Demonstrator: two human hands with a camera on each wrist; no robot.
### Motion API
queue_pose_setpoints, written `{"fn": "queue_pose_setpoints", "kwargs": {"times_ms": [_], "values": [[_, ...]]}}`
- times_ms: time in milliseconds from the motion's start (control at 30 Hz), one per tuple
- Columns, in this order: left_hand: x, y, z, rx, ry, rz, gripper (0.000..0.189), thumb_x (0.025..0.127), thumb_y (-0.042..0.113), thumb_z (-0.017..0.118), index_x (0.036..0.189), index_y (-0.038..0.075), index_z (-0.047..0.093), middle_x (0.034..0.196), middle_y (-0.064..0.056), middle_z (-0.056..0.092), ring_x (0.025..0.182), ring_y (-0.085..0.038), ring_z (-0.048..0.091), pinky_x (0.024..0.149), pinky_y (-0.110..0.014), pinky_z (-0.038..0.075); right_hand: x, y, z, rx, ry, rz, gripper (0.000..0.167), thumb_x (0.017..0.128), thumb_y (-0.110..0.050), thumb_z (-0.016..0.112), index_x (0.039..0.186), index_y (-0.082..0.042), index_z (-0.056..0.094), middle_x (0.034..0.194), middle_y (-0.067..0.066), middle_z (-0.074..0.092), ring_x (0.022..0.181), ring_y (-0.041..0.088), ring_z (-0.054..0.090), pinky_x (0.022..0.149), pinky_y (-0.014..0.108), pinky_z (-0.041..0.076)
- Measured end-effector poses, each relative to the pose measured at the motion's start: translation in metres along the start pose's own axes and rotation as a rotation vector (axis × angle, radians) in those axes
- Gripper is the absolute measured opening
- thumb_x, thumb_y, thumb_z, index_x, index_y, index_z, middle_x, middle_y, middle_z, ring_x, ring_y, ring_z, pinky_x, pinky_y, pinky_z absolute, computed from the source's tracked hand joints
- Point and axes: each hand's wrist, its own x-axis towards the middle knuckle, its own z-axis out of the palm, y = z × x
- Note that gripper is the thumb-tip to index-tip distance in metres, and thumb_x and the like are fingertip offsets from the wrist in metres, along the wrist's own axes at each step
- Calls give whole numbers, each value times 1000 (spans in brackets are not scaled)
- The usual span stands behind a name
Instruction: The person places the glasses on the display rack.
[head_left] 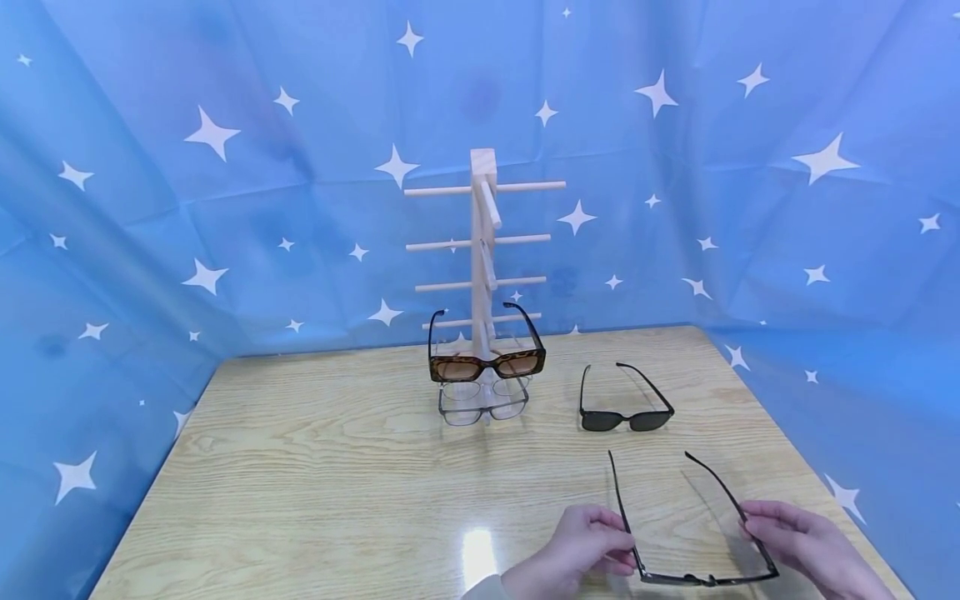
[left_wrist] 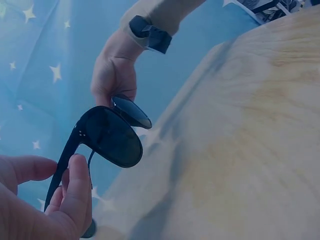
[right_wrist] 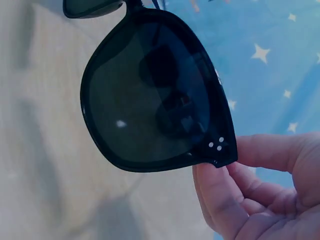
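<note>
At lower right, left hand (head_left: 576, 546) and right hand (head_left: 801, 540) pinched rounded, black, dark-lensed sunglasses (head_left: 678, 579) between them, temples (head_left: 617, 487) pointing up-frame.

Pale sleeve (left_wrist: 167, 16); dark, blocky device (left_wrist: 150, 34) (near wrist).

At the bottom of the head view, right of centre, the left hand (head_left: 573, 546) is held with thumb and fingers bent into a pinch; its wrist is edged by a pale left sleeve (head_left: 487, 588). In the lower right corner, the right hand (head_left: 810, 546) is held in a similar pinch. In the left wrist view, the right sleeve (left_wrist: 162, 17) is seen slanting in from the top edge.
</note>
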Motion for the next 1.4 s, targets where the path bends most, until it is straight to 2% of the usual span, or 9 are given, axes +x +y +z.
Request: {"fn": "queue_pose_setpoints", "kwargs": {"times_ms": [67,133,333,533,633,800,900,1100,1400], "values": [[-2,7,-3,-12,-18,11,15,76,-10,62,85,1,58,64,-4,60,53,-10,58,53,-23,56,0,-3,2,43,-29,-41,23,99,-15,47,108,-30,62,103,-11,65,93,6,61,79,26,53],[-4,14,-7,-19,-31,24,15,76,-10,62,86,1,58,65,-4,61,53,-10,59,54,-23,56,0,-7,4,91,-51,-97,29,99,-11,46,104,-35,61,103,-12,66,95,6,62,80,24,53],[-12,33,-15,-26,-62,53,15,77,-7,62,89,0,58,67,-3,61,56,-10,60,58,-25,57,3,-23,13,132,-41,-196,33,99,-6,44,105,-32,63,103,-11,66,97,5,62,81,19,52],[-21,53,-26,-33,-115,88,15,77,-4,62,91,0,57,69,-3,62,58,-10,60,61,-27,58,7,-42,25,190,-78,-325,40,98,2,40,108,-27,65,103,-8,66,96,7,63,81,17,52],[-25,62,-30,-34,-118,104,16,78,-4,62,93,-1,57,70,-3,62,59,-10,60,61,-27,58,11,-51,28,200,-96,-378,41,97,5,40,110,-25,65,102,-6,66,96,8,63,82,18,52],[-33,80,-33,-41,-107,143,15,77,-5,61,91,-2,57,69,-3,61,58,-11,60,59,-26,57,15,-68,33,218,-113,-425,39,96,6,41,112,-22,64,102,-3,65,95,11,64,83,19,52],[-38,89,-34,-53,-107,159,14,78,-6,60,90,-1,56,69,-4,61,58,-11,60,58,-25,57,16,-78,36,213,-95,-445,38,95,7,42,112,-19,64,101,-1,65,95,12,64,83,19,52],[-48,108,-36,-72,-129,185,14,80,-7,60,92,-2,56,70,-4,62,59,-11,61,59,-24,57,17,-96,42,165,-74,-478,34,95,7,43,113,-15,63,101,0,64,93,12,64,81,19,53],[-59,134,-36,-83,-167,221,14,81,-7,60,93,-2,56,72,-2,63,60,-9,62,60,-22,56,17,-119,50,181,-82,-549,38,93,11,43,115,-13,63,103,2,64,93,13,64,81,20,53]]}}
